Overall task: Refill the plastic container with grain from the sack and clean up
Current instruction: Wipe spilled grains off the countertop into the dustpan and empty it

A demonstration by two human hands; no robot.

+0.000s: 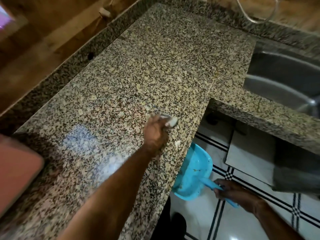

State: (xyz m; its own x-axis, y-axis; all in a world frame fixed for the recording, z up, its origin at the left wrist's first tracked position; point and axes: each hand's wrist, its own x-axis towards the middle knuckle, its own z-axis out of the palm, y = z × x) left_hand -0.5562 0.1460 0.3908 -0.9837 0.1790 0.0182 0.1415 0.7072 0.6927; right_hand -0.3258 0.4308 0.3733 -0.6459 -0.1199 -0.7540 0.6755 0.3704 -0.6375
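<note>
1. At the far left edge I see a blurred pinkish object [17, 172]; I cannot tell what it is.
2. The speckled granite countertop [138, 66] runs from the lower left up to the back wall.
3. My left hand [155, 132] reaches out over the countertop near its front edge. Its fingers are curled round a pale wad [171, 122] that sticks out past the fingertips and is too blurred to name.
4. Just beside that hand's wrist, at the counter's lip, lies a small whitish patch [177, 143], possibly spilled grain.
5. Below the lip, a blue dustpan [194, 172] hangs over the striped floor tiles [216, 222], its mouth tucked against the counter edge. A few dark specks lie in it.
6. My right hand [230, 191] is wrapped tightly round the dustpan's handle, which pokes out behind the palm.
7. On the far right sits a steel sink [285, 78].
</note>
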